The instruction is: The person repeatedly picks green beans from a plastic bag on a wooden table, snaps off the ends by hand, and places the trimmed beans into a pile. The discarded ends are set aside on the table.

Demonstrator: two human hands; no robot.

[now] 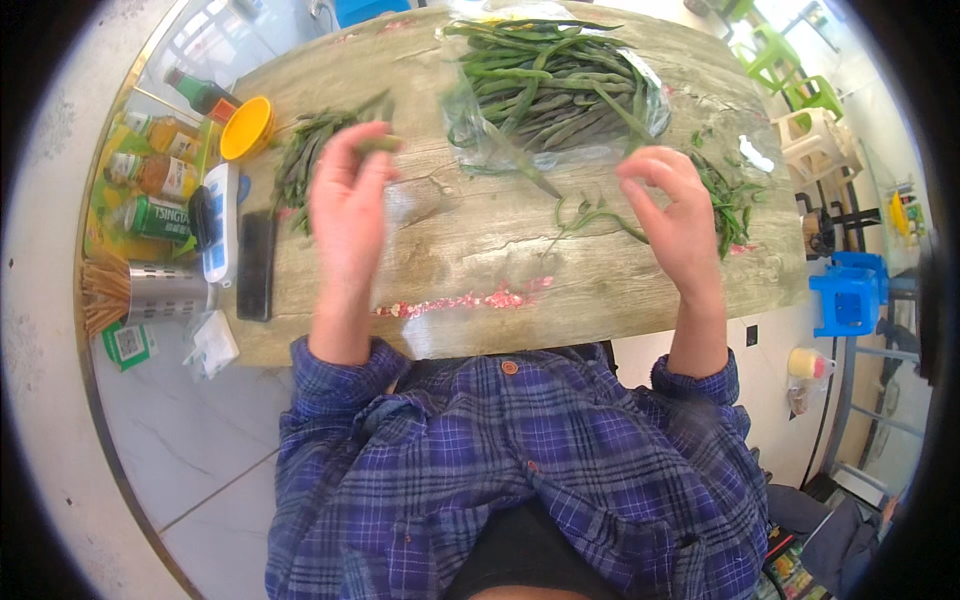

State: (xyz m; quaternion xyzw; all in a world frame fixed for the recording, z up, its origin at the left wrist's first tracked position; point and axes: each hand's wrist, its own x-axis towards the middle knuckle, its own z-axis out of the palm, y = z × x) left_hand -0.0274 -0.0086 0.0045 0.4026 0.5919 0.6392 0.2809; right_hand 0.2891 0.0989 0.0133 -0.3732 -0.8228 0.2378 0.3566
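My left hand [349,180], slightly blurred, holds a short green bean piece [377,143] between thumb and fingers, just right of a pile of green beans [296,154]. My right hand [671,202] is raised over the table with thumb and index fingertip close together; whether something small is pinched there cannot be told. Between and beyond the hands, a large heap of long green beans [559,90] lies on a clear plastic bag [480,157]. Thin bean scraps [592,217] lie left of my right hand, and a pile of small trimmings [726,199] is partly behind it.
The wooden-patterned table [465,255] carries a black phone [256,266] and a yellow bowl [247,128] at left. Bottles [161,174], a green can [157,217] and a metal holder of chopsticks [165,291] stand beyond them. A crumpled white tissue [755,154] lies at right; blue stools [847,296] are beside the table.
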